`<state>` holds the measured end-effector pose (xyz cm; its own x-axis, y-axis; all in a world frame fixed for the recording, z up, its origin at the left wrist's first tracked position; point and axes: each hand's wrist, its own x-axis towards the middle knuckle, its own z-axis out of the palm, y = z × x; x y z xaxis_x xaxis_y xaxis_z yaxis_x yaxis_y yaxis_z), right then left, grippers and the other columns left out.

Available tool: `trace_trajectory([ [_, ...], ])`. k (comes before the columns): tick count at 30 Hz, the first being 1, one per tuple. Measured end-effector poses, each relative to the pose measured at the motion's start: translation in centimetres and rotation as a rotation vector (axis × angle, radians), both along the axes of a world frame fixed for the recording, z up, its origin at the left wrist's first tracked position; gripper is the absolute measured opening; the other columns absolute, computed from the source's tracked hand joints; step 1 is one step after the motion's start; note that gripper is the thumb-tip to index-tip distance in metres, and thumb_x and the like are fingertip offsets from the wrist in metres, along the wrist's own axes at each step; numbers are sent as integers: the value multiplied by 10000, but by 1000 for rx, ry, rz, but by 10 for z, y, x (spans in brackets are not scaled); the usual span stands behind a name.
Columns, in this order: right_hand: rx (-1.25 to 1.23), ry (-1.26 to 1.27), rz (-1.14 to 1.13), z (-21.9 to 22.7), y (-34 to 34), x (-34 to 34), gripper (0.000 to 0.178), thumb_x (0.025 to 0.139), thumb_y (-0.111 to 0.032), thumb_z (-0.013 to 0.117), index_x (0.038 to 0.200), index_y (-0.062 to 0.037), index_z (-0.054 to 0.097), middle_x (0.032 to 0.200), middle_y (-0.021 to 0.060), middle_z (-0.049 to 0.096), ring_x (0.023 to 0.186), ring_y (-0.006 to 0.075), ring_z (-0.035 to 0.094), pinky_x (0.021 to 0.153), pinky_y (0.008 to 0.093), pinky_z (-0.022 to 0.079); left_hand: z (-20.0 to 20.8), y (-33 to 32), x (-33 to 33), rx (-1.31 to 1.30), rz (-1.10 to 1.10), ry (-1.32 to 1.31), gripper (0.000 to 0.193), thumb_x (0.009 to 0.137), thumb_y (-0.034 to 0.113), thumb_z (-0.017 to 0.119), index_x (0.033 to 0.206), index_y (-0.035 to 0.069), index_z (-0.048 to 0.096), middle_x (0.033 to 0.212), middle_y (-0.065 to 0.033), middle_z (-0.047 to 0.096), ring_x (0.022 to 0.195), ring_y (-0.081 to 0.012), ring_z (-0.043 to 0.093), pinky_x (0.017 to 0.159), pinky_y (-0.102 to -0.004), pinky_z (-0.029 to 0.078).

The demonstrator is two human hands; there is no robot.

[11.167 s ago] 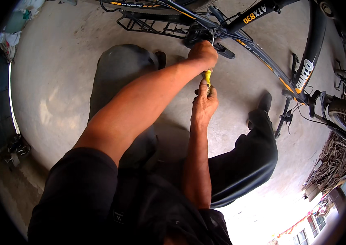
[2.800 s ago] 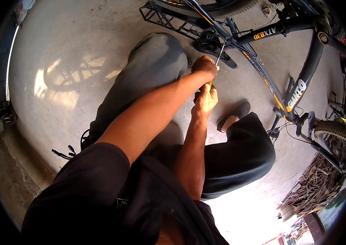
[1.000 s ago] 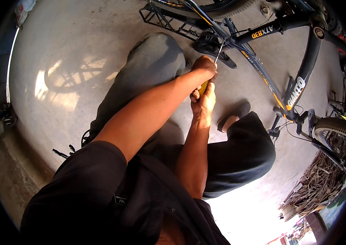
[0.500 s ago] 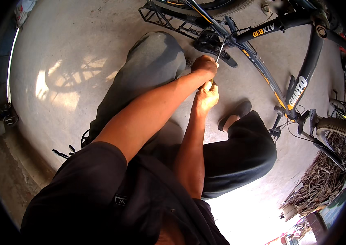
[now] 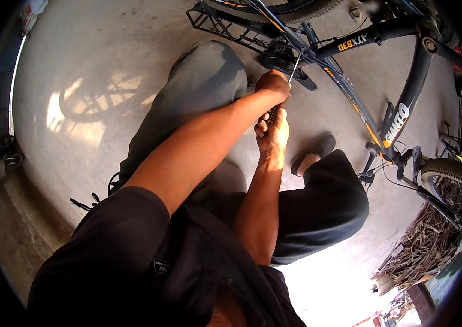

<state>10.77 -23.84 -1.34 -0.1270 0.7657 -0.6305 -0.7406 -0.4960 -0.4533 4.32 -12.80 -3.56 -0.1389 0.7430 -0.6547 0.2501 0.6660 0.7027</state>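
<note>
Both hands are together around a screwdriver-like tool; its thin metal shaft (image 5: 294, 70) slants up to the joint of a dark bicycle frame (image 5: 345, 87). My left hand (image 5: 274, 86) is wrapped closed round the upper part of the tool, close to the shaft. Just below, my right hand (image 5: 273, 133) has its fingers curled round the dark, textured lower end of the handle (image 5: 273, 116). My left hand hides most of the handle. Whether the tip sits in a screw or bolt is too small to tell.
A black rack (image 5: 225, 28) and a tyre (image 5: 296, 15) lie beyond my hands. Another wheel (image 5: 449, 171) is at the right, by a heap of dry sticks (image 5: 427, 245). My bent knees (image 5: 212, 57) flank my arms. Concrete floor (image 5: 100, 60) spreads left.
My right hand has turned and its fingers have loosened slightly, so more of the dark handle shows. My left hand and the shaft stay almost in place.
</note>
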Motion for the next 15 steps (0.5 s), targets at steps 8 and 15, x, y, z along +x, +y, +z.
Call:
trace_trajectory([
  [8, -69, -487, -13, 16, 3, -19, 276, 898, -325, 588, 873, -51, 574, 596, -5, 471, 427, 67, 394, 378, 229, 296, 16, -6, -1, 65, -57, 125, 147, 790, 120, 681, 869, -1, 656, 692, -91, 679, 628, -150, 656, 592, -287, 524],
  [15, 118, -1185, -24, -3, 0, -23, 339, 895, -381, 587, 916, -43, 580, 632, 10, 503, 517, 100, 470, 451, 250, 380, 16, -4, 1, -12, -97, 124, 195, 763, 245, 700, 869, 81, 706, 931, -108, 692, 889, -244, 669, 789, -338, 524],
])
